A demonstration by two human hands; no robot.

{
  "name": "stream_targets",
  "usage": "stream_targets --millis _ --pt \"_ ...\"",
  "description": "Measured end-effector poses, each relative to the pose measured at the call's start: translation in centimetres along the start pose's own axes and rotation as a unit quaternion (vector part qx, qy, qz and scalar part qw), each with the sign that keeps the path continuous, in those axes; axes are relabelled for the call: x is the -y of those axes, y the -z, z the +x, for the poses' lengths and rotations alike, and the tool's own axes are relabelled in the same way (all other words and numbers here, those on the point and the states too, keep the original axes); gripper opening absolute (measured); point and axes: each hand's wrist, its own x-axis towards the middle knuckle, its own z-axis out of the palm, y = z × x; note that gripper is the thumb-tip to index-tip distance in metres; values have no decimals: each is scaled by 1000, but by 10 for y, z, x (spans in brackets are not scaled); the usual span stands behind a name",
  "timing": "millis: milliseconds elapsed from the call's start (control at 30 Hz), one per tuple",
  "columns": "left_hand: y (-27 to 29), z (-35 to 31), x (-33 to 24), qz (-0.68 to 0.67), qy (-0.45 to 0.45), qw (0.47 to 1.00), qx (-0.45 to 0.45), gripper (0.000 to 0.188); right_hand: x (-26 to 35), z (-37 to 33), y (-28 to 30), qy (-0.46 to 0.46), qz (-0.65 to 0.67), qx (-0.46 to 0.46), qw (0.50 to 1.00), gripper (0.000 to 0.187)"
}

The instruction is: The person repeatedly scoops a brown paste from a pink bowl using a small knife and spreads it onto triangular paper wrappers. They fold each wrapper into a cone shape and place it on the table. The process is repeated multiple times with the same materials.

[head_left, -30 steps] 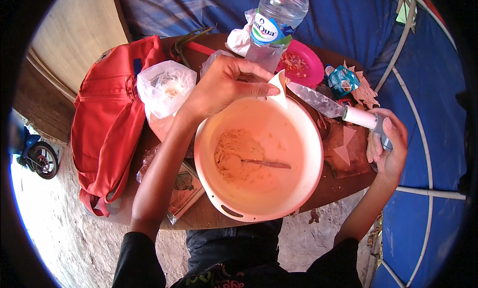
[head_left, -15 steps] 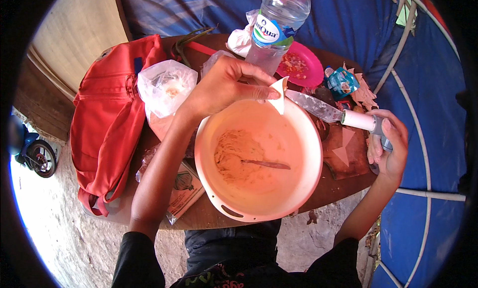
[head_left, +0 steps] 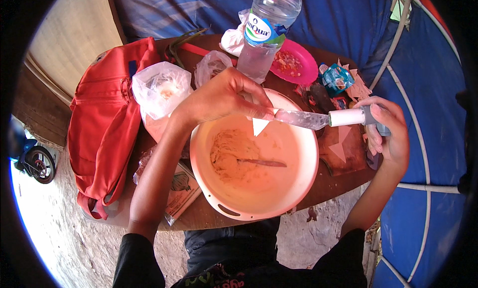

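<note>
Above the far rim of a white bowl (head_left: pixel 206 198), my left hand (head_left: pixel 234 96) pinches a thin white triangular sheet (head_left: pixel 260 126) whose point hangs down. My right hand (head_left: pixel 391 128), at the right, is closed around the white and grey handle of a knife (head_left: pixel 303 119). Its flat blade is smeared and reaches left, with the tip against or right beside my left fingertips. Pale, sticky dough-like mixture (head_left: pixel 226 156) lies in the bowl, and a spoon or similar utensil (head_left: pixel 264 163) rests in it.
A red backpack (head_left: pixel 107 128) and clear plastic bags (head_left: pixel 162 88) stand left. Behind the bowl are a large water bottle (head_left: pixel 261 54) and a pink plate (head_left: pixel 306 71) with chopped food. Right lie a blue packet (head_left: pixel 336 79) and a brown board (head_left: pixel 343 161) with white triangles.
My left hand has moved slightly left and lower with the sheet, which now hangs point down. The knife has swung to nearly level, its tip shifting left and down to my left fingers.
</note>
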Motion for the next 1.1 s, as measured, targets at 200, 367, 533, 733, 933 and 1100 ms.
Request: stream_targets --millis 200,367,533,733,933,1100 --pt "-3 -3 1 27 32 997 62 14 4 0 -4 -15 -31 19 999 37" --pt "-2 -3 2 68 51 993 87 15 7 -5 8 -20 -45 26 998 36" --pt "3 -4 6 19 49 998 48 14 -3 -12 34 8 -30 -49 998 37" --pt "5 2 14 -13 41 999 -28 9 -42 -10 41 7 124 -88 988 38" --pt "4 2 15 -83 50 994 -50 13 -41 -13 23 34 80 -34 996 40" --pt "5 3 15 -86 57 993 -48 16 -33 -7 11 45 71 -19 996 39"
